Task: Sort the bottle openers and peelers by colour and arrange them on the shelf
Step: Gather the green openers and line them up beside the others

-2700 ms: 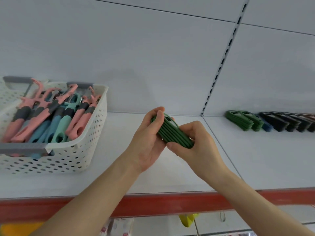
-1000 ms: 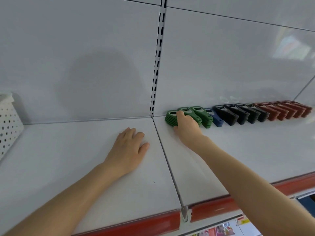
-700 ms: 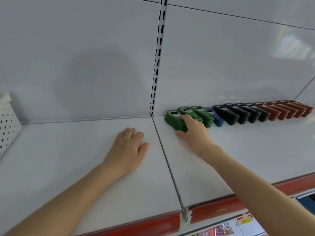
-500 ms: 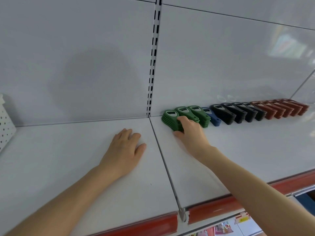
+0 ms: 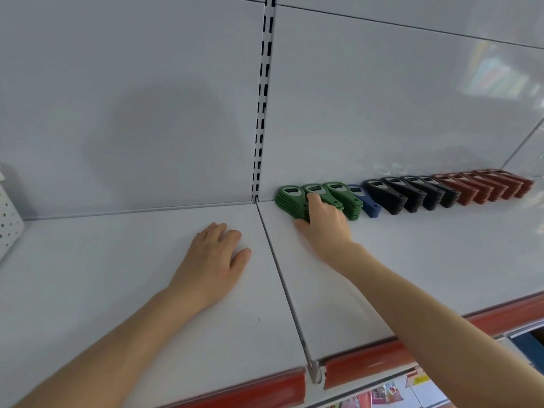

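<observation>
A row of bottle opener stacks lies along the back of the white shelf [image 5: 426,260]. From left to right they are green [image 5: 290,197], blue [image 5: 363,198], black [image 5: 412,194] and red-brown [image 5: 482,187]. My right hand [image 5: 323,225] holds the near end of the leftmost green stack, with the thumb at its left side and a finger on top between two green stacks. My left hand [image 5: 212,260] rests flat on the left shelf panel, palm down and fingers straight, holding nothing. No peelers are in view.
The corner of a white perforated basket [image 5: 8,219] shows at the far left edge. A slotted upright [image 5: 262,113] and a seam split the shelf into two panels. A red price rail [image 5: 368,366] runs along the front edge.
Both hands held the green stack 2.7 s ago. The right hand has since set it at the left end of the row and stays on it. The left hand lies flat and has not moved for the last second.
</observation>
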`<state>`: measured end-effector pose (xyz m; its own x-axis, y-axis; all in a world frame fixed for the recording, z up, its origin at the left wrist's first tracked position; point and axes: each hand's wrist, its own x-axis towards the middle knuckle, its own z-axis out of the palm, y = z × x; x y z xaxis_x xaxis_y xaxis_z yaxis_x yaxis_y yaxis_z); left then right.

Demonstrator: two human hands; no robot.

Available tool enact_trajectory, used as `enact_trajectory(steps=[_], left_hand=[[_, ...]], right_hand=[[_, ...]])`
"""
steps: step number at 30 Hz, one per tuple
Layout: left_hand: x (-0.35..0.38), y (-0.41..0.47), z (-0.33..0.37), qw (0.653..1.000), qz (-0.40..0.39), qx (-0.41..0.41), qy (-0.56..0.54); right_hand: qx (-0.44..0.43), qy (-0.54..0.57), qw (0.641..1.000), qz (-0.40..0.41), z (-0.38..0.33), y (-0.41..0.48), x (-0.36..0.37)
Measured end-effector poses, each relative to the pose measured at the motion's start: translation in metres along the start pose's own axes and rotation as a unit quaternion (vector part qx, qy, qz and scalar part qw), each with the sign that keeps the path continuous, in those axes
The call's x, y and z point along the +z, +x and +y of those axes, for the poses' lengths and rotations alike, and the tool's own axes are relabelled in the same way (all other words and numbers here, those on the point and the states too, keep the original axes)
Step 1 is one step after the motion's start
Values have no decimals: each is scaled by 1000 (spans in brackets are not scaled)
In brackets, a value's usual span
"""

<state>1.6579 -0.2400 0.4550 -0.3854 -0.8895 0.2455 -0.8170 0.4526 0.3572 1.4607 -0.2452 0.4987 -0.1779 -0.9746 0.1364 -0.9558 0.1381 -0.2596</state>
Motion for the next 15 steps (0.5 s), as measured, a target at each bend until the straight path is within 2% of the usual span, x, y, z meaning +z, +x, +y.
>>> enact_trajectory(steps=[15], left_hand=[[-2,1,2,1000,-1,3,-2]], right_hand=[[45,17,999,-5,0,4,-2]])
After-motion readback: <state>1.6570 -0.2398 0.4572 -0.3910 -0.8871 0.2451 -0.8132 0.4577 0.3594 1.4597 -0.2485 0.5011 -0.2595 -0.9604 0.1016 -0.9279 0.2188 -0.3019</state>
